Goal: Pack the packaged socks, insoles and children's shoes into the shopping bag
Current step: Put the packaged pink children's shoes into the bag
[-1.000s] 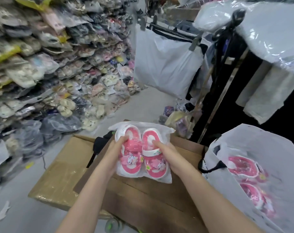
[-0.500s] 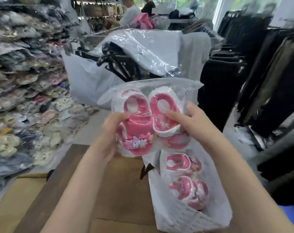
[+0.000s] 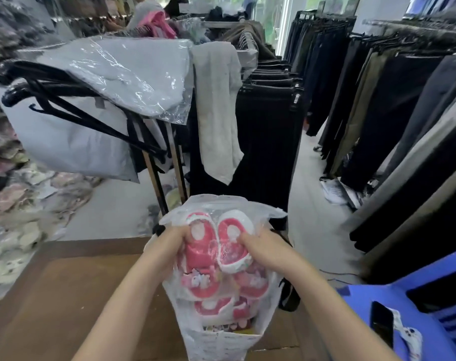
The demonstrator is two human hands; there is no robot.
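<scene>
I have the left hand (image 3: 169, 246) and the right hand (image 3: 266, 252) each grasping one side of the packaged children's shoes (image 3: 216, 246), a pink pair with white trim in a clear wrapper. The fingers (image 3: 181, 231) of both hands are curled tight into the plastic. The pack sits in the open mouth of the white shopping bag (image 3: 216, 340), which stands upright on the brown table (image 3: 65, 295). Deeper in the bag, below the held pack, a second pink pair (image 3: 216, 307) shows through the thin wall. At my right a dark phone (image 3: 382, 324) lies on a blue plastic seat (image 3: 430, 295). Beyond the bag hang racks of dark trousers (image 3: 268, 131).
</scene>
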